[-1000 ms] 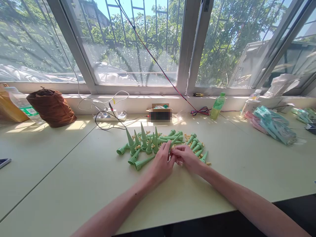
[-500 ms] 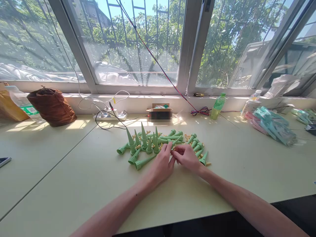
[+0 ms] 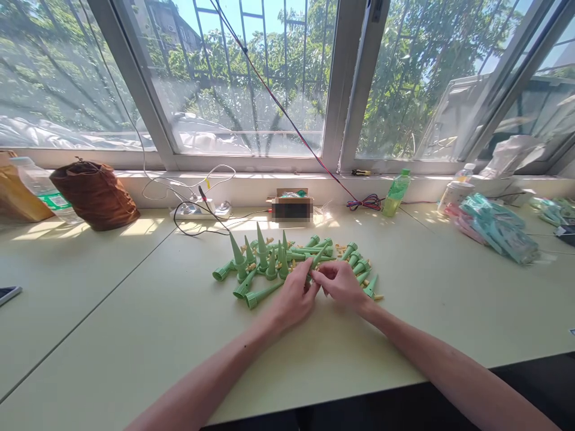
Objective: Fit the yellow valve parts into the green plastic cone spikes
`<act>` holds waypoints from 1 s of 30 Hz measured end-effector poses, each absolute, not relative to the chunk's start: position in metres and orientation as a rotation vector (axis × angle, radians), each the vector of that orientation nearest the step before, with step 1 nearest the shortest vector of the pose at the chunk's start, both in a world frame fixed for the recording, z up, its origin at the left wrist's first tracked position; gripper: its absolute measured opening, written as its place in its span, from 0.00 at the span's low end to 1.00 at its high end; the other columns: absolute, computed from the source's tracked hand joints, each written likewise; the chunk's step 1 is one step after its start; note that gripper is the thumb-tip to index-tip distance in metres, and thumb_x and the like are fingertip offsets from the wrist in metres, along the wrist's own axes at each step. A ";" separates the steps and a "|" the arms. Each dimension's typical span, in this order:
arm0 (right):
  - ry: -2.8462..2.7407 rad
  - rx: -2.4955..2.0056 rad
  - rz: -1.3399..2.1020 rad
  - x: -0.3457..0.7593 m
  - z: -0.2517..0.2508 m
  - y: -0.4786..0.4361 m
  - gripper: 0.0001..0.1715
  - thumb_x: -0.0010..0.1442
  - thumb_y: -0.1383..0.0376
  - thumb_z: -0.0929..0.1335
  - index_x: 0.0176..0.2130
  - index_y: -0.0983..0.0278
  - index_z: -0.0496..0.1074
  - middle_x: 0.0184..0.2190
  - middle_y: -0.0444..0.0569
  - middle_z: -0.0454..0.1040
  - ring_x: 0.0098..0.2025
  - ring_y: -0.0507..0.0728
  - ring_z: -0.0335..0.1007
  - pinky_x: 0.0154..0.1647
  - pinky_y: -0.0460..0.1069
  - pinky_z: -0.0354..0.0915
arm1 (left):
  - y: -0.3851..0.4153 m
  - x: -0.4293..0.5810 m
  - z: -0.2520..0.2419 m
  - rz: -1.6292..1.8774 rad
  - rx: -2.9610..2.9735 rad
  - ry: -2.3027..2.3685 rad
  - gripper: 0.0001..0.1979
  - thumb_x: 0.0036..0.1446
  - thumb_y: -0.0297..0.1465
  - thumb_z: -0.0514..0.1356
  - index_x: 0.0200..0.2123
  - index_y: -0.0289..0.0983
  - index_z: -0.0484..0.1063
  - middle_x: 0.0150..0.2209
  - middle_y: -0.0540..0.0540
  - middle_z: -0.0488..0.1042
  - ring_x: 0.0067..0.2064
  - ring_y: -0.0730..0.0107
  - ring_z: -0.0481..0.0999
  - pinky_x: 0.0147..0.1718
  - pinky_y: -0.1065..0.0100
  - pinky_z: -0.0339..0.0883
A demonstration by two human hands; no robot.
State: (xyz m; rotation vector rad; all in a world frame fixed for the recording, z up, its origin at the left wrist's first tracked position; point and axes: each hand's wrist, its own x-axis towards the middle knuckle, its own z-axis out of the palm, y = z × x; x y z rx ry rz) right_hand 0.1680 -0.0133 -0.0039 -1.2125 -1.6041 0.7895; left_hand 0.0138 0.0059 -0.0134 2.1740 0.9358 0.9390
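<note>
Pointing up and away from the left hand (image 3: 294, 293), a green cone (image 3: 320, 254) is clasped there near its base; whether anything is pinched by the right hand (image 3: 344, 284), just beside, cannot be told. Light, stiff, smooth plastic is suggested, best gripped at the wide end.

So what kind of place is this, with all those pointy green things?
Probably a workroom or small workshop, though I can't be sure. There's a long, pale worktable, with wide windows behind it, and lots of green cones grouped on top.
</note>
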 end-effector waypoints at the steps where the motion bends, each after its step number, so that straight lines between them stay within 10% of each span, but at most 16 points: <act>1: -1.605 -1.187 0.808 0.169 -0.003 -0.013 0.22 0.61 0.58 0.67 0.19 0.64 0.68 0.13 0.41 0.65 0.16 0.49 0.58 0.19 0.45 0.55 | 0.006 0.014 -0.012 0.919 2.111 0.940 0.22 0.64 0.34 0.53 0.60 0.34 0.60 0.44 0.40 0.73 0.33 0.70 0.71 0.32 0.69 0.68; 7: -1.537 -1.164 0.692 0.176 0.002 -0.009 0.31 0.67 0.48 0.61 0.22 0.63 0.70 0.15 0.43 0.68 0.14 0.49 0.59 0.18 0.46 0.57 | 0.005 0.013 0.000 0.785 1.809 0.846 0.24 0.66 0.47 0.49 0.53 0.35 0.65 0.23 0.53 0.66 0.22 0.73 0.65 0.23 0.72 0.60; 12: -1.469 -1.222 0.424 0.189 0.006 -0.002 0.31 0.67 0.47 0.61 0.24 0.64 0.70 0.18 0.44 0.69 0.16 0.50 0.60 0.19 0.45 0.57 | 0.006 0.015 -0.002 0.791 1.703 0.801 0.21 0.67 0.48 0.45 0.46 0.38 0.67 0.38 0.48 0.72 0.20 0.80 0.64 0.21 0.72 0.57; 19: -1.456 -1.295 0.162 0.211 0.007 0.011 0.31 0.69 0.50 0.60 0.22 0.64 0.70 0.18 0.45 0.70 0.19 0.51 0.65 0.25 0.46 0.60 | 0.009 0.012 -0.003 0.837 1.997 1.011 0.25 0.68 0.46 0.40 0.28 0.37 0.64 0.27 0.49 0.67 0.27 0.71 0.65 0.30 0.68 0.60; 30: -1.479 -1.389 0.023 0.240 0.005 0.026 0.33 0.69 0.48 0.58 0.23 0.63 0.71 0.17 0.45 0.70 0.20 0.52 0.64 0.28 0.48 0.59 | 0.006 0.011 -0.003 0.790 2.314 1.017 0.21 0.69 0.43 0.44 0.32 0.37 0.66 0.31 0.46 0.71 0.34 0.65 0.69 0.37 0.66 0.61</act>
